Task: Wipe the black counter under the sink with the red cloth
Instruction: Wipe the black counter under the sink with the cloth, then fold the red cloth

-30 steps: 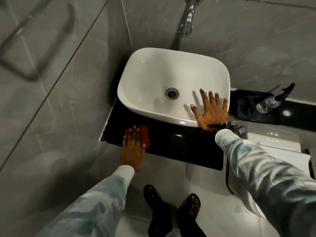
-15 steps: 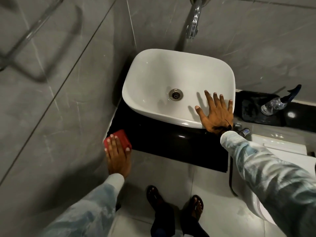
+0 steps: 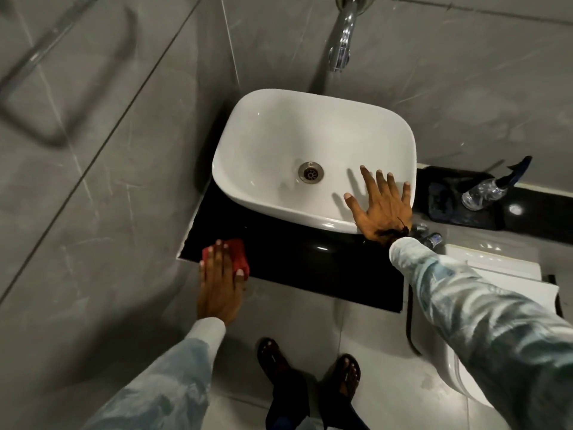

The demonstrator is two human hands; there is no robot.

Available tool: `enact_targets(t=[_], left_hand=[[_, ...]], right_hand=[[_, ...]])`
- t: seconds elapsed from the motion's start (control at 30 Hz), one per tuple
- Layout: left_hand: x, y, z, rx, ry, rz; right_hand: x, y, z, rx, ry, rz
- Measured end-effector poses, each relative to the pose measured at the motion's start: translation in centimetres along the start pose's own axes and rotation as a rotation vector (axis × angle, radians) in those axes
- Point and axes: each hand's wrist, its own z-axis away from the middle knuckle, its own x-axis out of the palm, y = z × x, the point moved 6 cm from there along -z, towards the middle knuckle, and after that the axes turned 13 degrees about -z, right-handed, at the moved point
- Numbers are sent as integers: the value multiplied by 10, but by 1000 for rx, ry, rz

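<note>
A glossy black counter carries a white basin with a metal drain. My left hand lies flat on a folded red cloth, pressing it onto the counter's front left corner; my fingers cover most of the cloth. My right hand rests spread on the basin's front right rim, holding nothing.
A chrome tap juts from the grey tiled wall above the basin. A clear spray bottle lies on a black mat at the right. A white toilet lid sits at the lower right. My sandalled feet stand on the floor below.
My left hand slid the red cloth left to the counter's corner, then slightly back right along the front edge. My right hand stays on the basin rim.
</note>
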Motion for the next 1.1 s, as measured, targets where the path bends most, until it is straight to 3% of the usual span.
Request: enact_targets(t=[0.1, 0.2, 0.53, 0.63, 0.7, 0.8, 0.9, 1.0, 1.1], left_hand=[[-7, -10, -19, -89, 26, -39], [-4, 21, -12, -148, 7, 12], [25, 180, 50, 315, -53, 53], [27, 214, 57, 397, -84, 59], [21, 217, 59, 409, -85, 123], [-5, 204, 78, 216, 57, 313], [-8, 179, 90, -220, 108, 526], [16, 173, 93, -596, -160, 980], [33, 179, 92, -723, -353, 1285]], right_hand=[[-1, 0, 0, 3, 12, -3], [-2, 3, 1, -10, 26, -5], [-1, 2, 4, -43, 48, -36], [-10, 9, 28, -67, 134, -81], [-20, 19, 64, -138, 281, -172], [-24, 40, 123, -193, 412, -222], [4, 38, 143, -197, 319, -192], [34, 21, 141, -182, 75, -117], [62, 9, 131, -167, -249, -18]])
